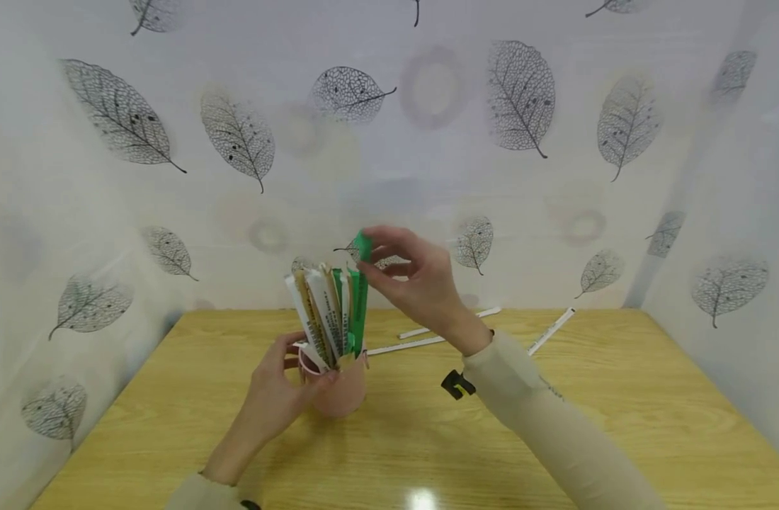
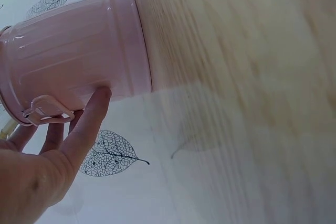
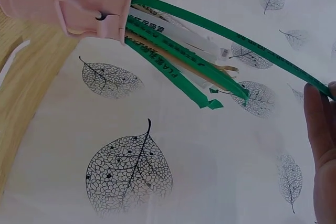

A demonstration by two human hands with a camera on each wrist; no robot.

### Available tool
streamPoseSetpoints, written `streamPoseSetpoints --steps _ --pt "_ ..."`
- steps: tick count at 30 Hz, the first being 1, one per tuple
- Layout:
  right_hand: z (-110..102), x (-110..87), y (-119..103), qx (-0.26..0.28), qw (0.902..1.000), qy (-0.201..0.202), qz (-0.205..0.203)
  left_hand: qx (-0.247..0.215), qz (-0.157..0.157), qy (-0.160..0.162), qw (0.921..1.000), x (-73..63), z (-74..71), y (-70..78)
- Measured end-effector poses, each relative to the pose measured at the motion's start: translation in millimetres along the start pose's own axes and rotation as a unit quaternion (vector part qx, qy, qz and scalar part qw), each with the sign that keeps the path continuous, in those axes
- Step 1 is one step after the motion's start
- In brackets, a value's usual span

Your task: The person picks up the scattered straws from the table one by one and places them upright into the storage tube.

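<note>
A small pink metal bucket (image 1: 338, 393) with side handles stands upright on the table, holding several paper-wrapped straws (image 1: 326, 312) in white, brown and green. My left hand (image 1: 271, 393) grips it from the left, thumb at the front near the rim and other fingers behind. In the left wrist view, a finger rests along the bucket wall (image 2: 68, 51) beside a handle. My right hand (image 1: 421, 276), raised above the bucket, pinches the upper end of a green wrapped straw (image 3: 226, 35). That straw bends from the bucket mouth to the fingertips.
Right of the bucket lie white wrapped straws: one long (image 1: 405, 346), one behind it (image 1: 450, 331) and one farther right (image 1: 552, 331). A small black piece (image 1: 458, 384) shows beside the right sleeve. Leaf-patterned sheeting (image 1: 389, 156) surrounds the wooden table (image 1: 555, 439) at back and sides.
</note>
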State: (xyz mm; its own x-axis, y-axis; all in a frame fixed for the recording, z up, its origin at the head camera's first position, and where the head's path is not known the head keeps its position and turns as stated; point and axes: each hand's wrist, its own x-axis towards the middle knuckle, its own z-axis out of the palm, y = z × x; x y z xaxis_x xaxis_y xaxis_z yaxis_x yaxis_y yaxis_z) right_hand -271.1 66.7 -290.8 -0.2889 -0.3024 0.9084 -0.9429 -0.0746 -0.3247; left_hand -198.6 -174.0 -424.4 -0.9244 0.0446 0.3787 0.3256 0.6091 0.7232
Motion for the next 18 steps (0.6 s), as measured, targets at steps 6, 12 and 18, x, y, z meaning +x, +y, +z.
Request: streamPoseSetpoints --steps 6,12,18 --pt "6 -10.6 5 -0.009 0.9994 -0.029 0.018 -0.002 0.008 0.002 1.0000 0.1 -0.8 1.0" --pt "15 -25.1 10 -0.006 0.9958 -0.082 0.040 -0.007 -0.006 -0.005 0.9999 1.3 -1.7 2.7" --pt "22 -42.4 13 -0.018 0.9887 -0.132 0.069 -0.007 -0.004 -0.005 1.0000 1.1 -1.9 3.7"
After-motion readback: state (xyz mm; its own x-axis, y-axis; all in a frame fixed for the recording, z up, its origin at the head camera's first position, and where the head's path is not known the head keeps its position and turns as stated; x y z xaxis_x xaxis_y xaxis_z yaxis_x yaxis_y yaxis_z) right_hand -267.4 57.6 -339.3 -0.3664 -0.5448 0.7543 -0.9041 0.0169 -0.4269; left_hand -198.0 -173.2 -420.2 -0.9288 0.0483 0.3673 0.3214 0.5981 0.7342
